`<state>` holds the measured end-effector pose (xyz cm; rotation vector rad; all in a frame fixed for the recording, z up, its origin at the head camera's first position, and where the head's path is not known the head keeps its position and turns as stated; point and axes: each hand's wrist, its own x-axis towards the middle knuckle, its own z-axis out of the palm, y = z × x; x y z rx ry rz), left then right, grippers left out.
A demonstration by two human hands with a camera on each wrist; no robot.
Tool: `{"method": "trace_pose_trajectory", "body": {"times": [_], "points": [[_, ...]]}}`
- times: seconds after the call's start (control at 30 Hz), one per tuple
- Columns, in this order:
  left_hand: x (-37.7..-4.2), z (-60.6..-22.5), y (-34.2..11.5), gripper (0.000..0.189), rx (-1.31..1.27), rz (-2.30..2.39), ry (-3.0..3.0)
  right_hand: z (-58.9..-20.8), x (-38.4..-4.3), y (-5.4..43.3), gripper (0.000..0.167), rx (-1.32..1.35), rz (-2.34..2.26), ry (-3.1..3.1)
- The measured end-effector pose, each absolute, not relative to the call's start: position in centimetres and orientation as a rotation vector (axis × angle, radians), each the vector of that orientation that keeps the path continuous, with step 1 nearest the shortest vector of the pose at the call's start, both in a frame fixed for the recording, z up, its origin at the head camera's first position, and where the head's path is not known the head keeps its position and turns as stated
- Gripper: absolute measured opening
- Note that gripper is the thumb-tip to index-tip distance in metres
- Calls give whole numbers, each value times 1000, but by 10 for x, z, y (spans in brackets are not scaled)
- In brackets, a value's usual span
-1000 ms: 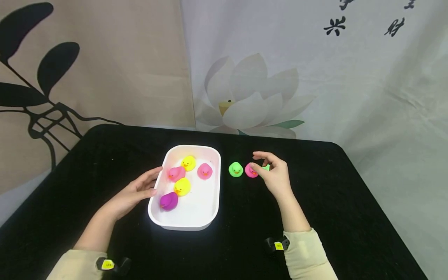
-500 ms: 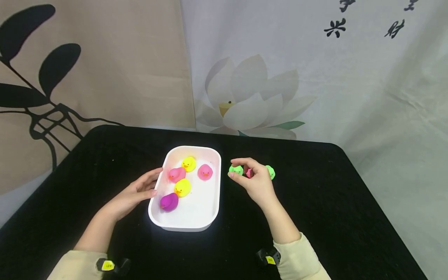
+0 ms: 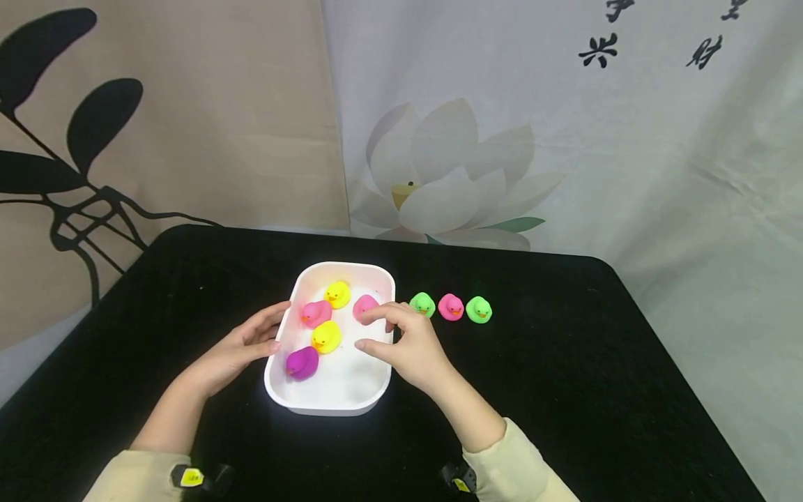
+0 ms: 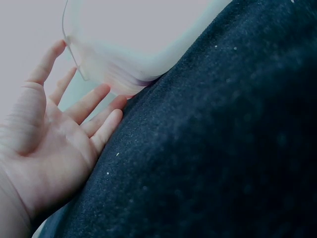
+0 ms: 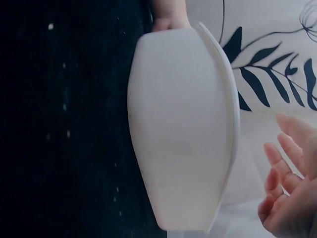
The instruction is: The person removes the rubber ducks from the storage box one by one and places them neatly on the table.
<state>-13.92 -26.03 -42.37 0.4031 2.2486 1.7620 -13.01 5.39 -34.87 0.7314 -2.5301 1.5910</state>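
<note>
A white plastic tray stands on the black table and holds several rubber ducks. Inside are a yellow duck, a pink duck, another yellow duck, a purple duck and a second pink duck, partly covered by fingers in the head view. My left hand touches the tray's left side, fingers extended. In the left wrist view, the left hand has its fingertips against the tray wall. Above the tray's right rim is my right hand, thumb and forefinger apart, holding nothing.
Right of the tray, a row runs from a green duck through a dark pink duck to another green duck. Behind the black table hangs a printed cloth.
My right hand has moved left from the row of ducks to above the tray's right side, uncovering the dark pink and right green ducks. The left hand has stayed put.
</note>
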Motion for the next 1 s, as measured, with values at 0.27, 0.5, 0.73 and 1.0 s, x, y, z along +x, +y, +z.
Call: {"method": "trace_pose_trajectory", "body": {"times": [0.27,0.5,0.73,1.0], "points": [[-139,-424,-260,72,407,1764,2252,-352,-127,36,37,813,1575,-2610],[-140,-425,-261,71,427,1768,2243,-355,-127,22,39,831,1541,-2672],[-140,-425,-261,71,431,1765,2244,-357,-129,10,40,888,1484,-2748],[-139,-425,-261,70,442,1768,2248,-364,-133,-6,39,897,1406,-2838]]}}
